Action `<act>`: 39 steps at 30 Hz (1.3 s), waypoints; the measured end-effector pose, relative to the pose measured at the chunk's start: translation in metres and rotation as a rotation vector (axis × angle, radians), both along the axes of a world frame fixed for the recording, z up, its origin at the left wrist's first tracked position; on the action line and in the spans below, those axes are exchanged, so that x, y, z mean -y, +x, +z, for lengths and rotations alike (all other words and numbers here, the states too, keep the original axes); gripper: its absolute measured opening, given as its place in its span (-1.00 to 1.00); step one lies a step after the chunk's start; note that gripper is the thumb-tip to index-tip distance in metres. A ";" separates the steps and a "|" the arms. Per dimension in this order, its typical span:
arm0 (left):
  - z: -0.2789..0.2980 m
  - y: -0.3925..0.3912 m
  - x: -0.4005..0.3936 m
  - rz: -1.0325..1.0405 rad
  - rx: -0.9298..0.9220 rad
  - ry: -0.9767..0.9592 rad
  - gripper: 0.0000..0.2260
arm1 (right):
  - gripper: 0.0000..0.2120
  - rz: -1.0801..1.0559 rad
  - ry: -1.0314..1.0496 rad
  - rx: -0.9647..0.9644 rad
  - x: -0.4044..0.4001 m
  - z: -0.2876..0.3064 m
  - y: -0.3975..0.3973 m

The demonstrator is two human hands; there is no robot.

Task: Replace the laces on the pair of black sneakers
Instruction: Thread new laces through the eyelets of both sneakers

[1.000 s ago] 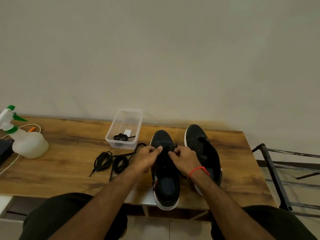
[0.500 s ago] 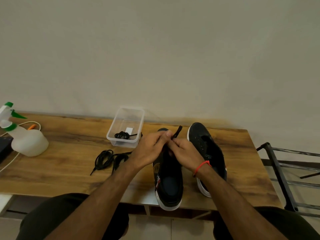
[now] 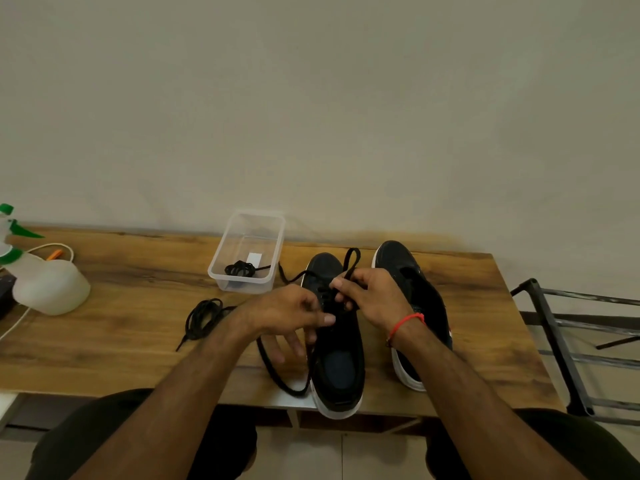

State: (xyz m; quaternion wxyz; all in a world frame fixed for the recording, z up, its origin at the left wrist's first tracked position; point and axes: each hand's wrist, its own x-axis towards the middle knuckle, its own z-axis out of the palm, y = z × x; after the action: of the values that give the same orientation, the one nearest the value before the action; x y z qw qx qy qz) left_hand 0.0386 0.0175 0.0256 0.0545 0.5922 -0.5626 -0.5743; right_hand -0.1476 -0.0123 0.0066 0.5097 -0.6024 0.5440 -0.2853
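The spray bottle (image 3: 41,275) is cut off at the left edge, and the left hand (image 3: 287,313) hides part of the near sneaker (image 3: 337,355) on the wooden table (image 3: 138,327). The right hand (image 3: 374,299) pinches a flat black lace (image 3: 349,268) in an upright loop over that matte, white-soled sneaker, beside its partner (image 3: 415,306). Half a second ago both hands met at the lace; now the left hand has dropped away, fingers spread and relaxed, above a slack lace loop (image 3: 280,379).

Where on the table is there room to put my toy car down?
Bare wood lies between the spray bottle and the clear box, and right of the right sneaker up to the table edge. Around the left sneaker, hands and laces crowd it.
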 end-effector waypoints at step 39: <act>-0.021 -0.022 0.007 0.642 -0.439 -0.100 -0.85 | -0.87 -0.086 0.240 0.296 0.001 0.005 -0.012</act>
State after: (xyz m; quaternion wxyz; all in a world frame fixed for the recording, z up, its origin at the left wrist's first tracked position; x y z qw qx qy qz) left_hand 0.0170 0.0110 0.0048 0.3791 0.5976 -0.3510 -0.6131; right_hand -0.1598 -0.0131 0.0120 0.6397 -0.4648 0.5186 -0.3253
